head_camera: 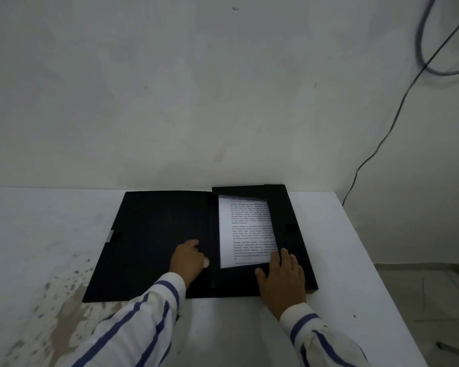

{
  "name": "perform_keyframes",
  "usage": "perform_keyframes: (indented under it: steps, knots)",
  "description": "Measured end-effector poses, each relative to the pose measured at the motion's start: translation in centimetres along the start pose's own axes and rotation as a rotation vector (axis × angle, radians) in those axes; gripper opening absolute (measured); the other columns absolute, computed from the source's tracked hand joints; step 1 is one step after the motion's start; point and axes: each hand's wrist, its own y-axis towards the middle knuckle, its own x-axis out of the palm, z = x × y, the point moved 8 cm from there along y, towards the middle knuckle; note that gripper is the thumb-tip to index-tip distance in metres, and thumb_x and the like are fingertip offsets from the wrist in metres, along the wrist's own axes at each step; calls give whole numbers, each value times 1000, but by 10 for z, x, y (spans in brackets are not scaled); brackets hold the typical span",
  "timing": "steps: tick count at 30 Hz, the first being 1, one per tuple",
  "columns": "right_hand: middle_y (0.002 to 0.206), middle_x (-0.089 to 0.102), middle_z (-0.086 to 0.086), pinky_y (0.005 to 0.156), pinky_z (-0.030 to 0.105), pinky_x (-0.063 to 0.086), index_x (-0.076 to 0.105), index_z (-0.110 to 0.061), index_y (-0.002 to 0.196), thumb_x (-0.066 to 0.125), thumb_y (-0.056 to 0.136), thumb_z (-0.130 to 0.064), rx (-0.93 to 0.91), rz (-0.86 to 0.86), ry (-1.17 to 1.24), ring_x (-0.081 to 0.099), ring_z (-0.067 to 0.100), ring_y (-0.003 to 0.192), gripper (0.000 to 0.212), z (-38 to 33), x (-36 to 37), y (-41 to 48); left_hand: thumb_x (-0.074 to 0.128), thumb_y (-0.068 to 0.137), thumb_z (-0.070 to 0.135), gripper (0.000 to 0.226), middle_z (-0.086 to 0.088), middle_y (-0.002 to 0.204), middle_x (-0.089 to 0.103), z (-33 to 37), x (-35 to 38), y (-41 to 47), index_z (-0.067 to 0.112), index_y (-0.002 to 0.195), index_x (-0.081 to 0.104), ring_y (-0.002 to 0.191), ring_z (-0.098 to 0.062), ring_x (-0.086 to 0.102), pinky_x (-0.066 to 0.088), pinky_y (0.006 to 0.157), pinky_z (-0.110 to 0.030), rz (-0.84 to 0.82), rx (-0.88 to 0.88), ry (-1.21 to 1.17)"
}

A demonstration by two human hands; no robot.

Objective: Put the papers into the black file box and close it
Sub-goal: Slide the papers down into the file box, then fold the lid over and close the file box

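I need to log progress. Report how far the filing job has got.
Done: the papers lie inside the black file box. In hand: the right hand presses flat on the box's near right corner, and the left hand rests on the open cover. Left: fold the cover over and shut the box.

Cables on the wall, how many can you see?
2. A thin black cable runs diagonally down the wall on the right toward the table's far corner. A thicker grey cable loops at the top right corner. More may lie outside the frame.
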Motion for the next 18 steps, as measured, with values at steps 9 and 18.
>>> perform_keyframes:
  steps: [9,18]
  knots:
    - [160,12,7,122,40,10,25,-18,148,45,95,-36,-365,-200,60,7,24,148,59,-135,48,-25,53,86,28,49,-16,141,49,-88,-128,-3,21,135,53,126,-40,48,42,107,-45,272,-184,236]
    - [161,3,10,121,44,16,18,-19,150,49,94,-37,-284,-392,-51,2,30,148,66,-191,97,-31,54,84,32,61,-17,146,42,-122,-165,-2,15,142,43,131,-39,40,35,109,-43,239,-236,254]
